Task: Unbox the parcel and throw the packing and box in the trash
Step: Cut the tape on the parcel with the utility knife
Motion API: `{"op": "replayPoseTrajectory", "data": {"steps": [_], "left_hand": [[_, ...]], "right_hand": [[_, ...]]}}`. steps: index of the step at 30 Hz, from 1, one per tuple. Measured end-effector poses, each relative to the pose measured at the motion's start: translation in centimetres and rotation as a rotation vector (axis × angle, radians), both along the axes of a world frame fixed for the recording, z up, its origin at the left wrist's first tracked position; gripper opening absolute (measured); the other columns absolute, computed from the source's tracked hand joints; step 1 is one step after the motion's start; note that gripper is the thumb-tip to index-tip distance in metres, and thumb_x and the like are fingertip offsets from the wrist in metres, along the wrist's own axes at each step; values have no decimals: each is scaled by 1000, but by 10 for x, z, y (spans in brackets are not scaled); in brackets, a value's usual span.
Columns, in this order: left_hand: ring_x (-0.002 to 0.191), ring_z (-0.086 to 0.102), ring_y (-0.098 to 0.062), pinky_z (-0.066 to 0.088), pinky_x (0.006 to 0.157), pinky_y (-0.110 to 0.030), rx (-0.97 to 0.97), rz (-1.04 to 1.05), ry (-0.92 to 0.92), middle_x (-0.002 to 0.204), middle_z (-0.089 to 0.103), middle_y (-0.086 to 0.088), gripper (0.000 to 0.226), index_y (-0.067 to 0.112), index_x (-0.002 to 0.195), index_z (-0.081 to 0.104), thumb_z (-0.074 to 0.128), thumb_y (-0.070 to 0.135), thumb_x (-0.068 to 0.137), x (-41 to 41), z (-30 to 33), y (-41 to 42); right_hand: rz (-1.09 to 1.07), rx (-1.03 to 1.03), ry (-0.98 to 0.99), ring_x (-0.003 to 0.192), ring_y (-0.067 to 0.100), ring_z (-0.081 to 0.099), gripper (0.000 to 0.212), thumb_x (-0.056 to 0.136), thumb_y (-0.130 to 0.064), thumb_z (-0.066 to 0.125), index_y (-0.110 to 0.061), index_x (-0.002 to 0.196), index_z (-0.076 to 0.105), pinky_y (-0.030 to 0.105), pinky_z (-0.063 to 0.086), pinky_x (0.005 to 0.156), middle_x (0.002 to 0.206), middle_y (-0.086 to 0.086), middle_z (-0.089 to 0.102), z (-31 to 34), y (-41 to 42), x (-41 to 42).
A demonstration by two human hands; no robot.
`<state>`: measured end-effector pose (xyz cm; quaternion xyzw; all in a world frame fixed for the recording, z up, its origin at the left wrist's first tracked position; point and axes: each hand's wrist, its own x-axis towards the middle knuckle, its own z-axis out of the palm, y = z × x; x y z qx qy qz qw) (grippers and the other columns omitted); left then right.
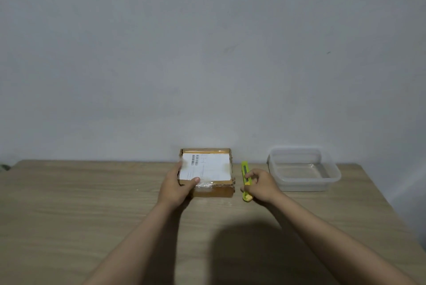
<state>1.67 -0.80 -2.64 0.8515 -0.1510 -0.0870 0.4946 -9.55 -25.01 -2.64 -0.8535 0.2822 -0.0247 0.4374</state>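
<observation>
A small brown cardboard parcel (213, 189) lies flat on the wooden table (92, 204), taped shut, with a white shipping label on top. My left hand (176, 184) grips its near left corner, thumb on the label. Just right of the parcel lies a yellow-green utility knife (244, 170). My right hand (261, 184) closes its fingers around the knife's lower half, against the table.
A clear plastic container (304, 169) stands at the back right of the table, close to my right hand. A plain grey wall rises behind the table. The table's right edge runs diagonally at the far right.
</observation>
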Motion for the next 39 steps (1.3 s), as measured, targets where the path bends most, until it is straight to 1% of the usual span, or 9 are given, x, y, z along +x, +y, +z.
{"op": "replayPoseTrajectory", "data": {"steps": [2, 6, 15, 18, 22, 26, 30, 35, 39], "left_hand": [[117, 52, -13, 42, 100, -31, 5, 8, 15, 129, 55, 3, 78, 19, 137, 42, 79, 37, 70, 1, -2, 1], [116, 52, -12, 42, 98, -30, -12, -2, 13, 129, 54, 2, 80, 21, 136, 42, 79, 39, 69, 1, -3, 0], [121, 47, -14, 40, 103, -34, -34, -16, -20, 132, 50, 0, 80, 20, 137, 41, 76, 42, 68, 3, -10, 0], [122, 46, -10, 41, 103, -36, -34, -55, -42, 130, 50, 7, 80, 35, 138, 36, 68, 54, 67, 3, -12, 0], [112, 45, 17, 36, 92, -6, -65, -114, -49, 122, 46, 30, 68, 60, 123, 26, 69, 38, 75, 2, -7, -2], [111, 42, 23, 31, 89, 1, -109, -136, -3, 126, 43, 31, 72, 49, 130, 23, 70, 26, 81, 3, -9, -2], [118, 45, 5, 35, 97, -16, -107, -120, 21, 130, 46, 22, 79, 31, 144, 23, 71, 24, 82, 2, -9, -2], [111, 55, -7, 42, 99, -27, -134, -90, 60, 121, 56, 12, 80, 25, 144, 29, 75, 21, 78, -10, 4, 0], [106, 56, -5, 43, 87, -13, -182, -65, 47, 118, 58, 11, 78, 23, 141, 34, 78, 18, 75, -44, 16, 14]], "right_hand": [[-49, 71, -137, 56, 10, 42, 28, 71, -15, 79, -18, 92, 61, 19, 33, 52, 61, -6, 44, 11, 4, 1], [-43, 147, -349, 52, 11, 36, 25, 69, -15, 80, -20, 85, 62, 25, 35, 58, 57, -5, 39, 29, 21, 16], [94, -58, -307, 67, 12, 47, 28, 71, -35, 75, -27, 95, 62, 26, 43, 67, 79, -1, 46, 8, 44, 39], [58, -24, -303, 88, 16, 51, 29, 74, -40, 72, -36, 100, 60, 27, 46, 85, 93, 0, 42, -1, 44, 36], [93, 113, -224, 136, 21, 27, 49, 84, -41, 61, -40, 130, 44, 33, 30, 111, 137, 6, 31, -7, 50, 36], [160, 167, -240, 136, 12, 32, 57, 90, -40, 54, -41, 141, 30, 24, 29, 105, 147, -4, 37, -5, 51, 35], [152, 163, -249, 135, 10, 34, 56, 92, -35, 53, -36, 143, 30, 22, 28, 103, 149, -5, 37, -2, 55, 34], [136, 132, -248, 130, 8, 38, 57, 91, -30, 56, -29, 143, 33, 16, 27, 98, 147, -3, 40, 12, 60, 23], [163, 109, -278, 120, 0, 37, 56, 90, -30, 58, -31, 142, 35, 16, 29, 97, 143, -6, 44, 25, 68, -9]]}}
